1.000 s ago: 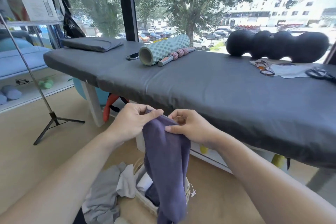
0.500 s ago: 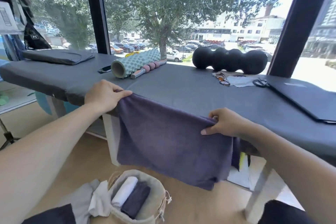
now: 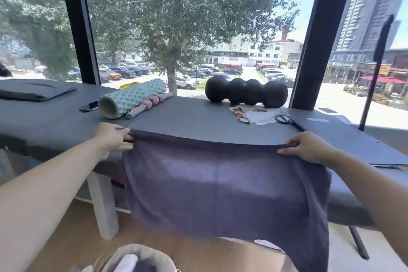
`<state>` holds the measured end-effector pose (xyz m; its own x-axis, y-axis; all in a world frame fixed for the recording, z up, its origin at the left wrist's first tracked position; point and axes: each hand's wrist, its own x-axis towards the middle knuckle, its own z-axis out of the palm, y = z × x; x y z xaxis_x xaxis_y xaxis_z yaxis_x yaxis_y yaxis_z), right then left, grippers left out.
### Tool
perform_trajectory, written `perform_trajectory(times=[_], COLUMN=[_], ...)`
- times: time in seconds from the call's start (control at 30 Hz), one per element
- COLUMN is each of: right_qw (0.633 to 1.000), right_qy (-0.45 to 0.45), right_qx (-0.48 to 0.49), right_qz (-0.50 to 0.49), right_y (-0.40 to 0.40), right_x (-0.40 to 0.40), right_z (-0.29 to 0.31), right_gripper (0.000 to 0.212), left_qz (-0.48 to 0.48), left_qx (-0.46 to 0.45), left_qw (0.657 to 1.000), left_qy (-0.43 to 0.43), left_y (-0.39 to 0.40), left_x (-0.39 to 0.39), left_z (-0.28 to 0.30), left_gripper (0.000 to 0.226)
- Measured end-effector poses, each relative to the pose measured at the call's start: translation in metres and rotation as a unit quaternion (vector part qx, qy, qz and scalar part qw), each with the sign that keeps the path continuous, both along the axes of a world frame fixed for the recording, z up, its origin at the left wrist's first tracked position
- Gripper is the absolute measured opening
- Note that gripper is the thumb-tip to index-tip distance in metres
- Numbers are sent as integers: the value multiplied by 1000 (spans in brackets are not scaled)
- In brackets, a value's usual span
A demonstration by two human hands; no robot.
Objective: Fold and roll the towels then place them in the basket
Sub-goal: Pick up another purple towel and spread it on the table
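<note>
A purple towel (image 3: 220, 190) is stretched wide in front of the grey massage table (image 3: 187, 121), its top edge level with the tabletop and the rest hanging down over the table's front. My left hand (image 3: 114, 138) pinches the towel's upper left corner. My right hand (image 3: 306, 147) pinches the upper right corner. On the floor at the bottom edge sits the basket (image 3: 141, 254), only its rim showing, with a white rolled towel (image 3: 127, 264) and a dark one inside.
On the table's far side lie a green foam roller (image 3: 130, 100), a pink massage stick (image 3: 146, 106), a phone (image 3: 89, 106), a black peanut-shaped roller (image 3: 246, 93), glasses (image 3: 241, 116), scissors (image 3: 287, 119) and a grey cushion (image 3: 35, 91). A dark flat mat (image 3: 353, 141) covers the right end.
My hands have drawn further apart, spreading the bunched towel out wide and lifting its top edge to the tabletop. My view has risen, so the basket has slid to the bottom edge.
</note>
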<state>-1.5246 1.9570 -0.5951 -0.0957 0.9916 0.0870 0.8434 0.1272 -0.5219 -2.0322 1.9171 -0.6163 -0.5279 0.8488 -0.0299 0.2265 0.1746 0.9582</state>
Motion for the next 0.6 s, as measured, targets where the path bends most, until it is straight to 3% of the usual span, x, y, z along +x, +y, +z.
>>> perform_trajectory(times=[0.1, 0.27, 0.6], right_qw=[995, 966, 945], right_qy=[-86, -230, -299], right_qx=[43, 111, 123], right_qz=[-14, -36, -37], right_y=[37, 79, 145], right_x=[-4, -17, -11], right_z=[-18, -43, -40], right_gripper=[13, 19, 38], left_qz=[15, 35, 0], left_qx=[25, 39, 0], left_qw=[999, 989, 969], left_qy=[-19, 138, 248], left_y=[40, 106, 160], left_x=[3, -5, 9], left_z=[-17, -57, -61], left_gripper=[12, 23, 56])
